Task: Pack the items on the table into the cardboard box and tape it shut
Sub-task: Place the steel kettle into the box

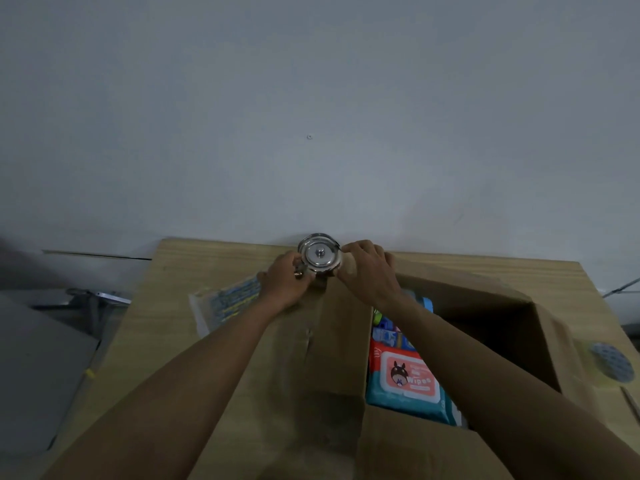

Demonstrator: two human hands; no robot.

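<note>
A shiny steel pot with a knobbed lid is at the far edge of the table, beyond the open cardboard box. My left hand grips the pot's left side handle. My right hand holds its right side. Inside the box lies a pack of wipes with a pink label, and other colourful packs sit behind it. A clear packet with blue print lies on the table left of the box, partly under my left forearm.
A roll of tape sits on the wooden table to the right of the box. The box's left flap hangs open over the table. A grey wall rises right behind the table. Metal furniture stands at the left.
</note>
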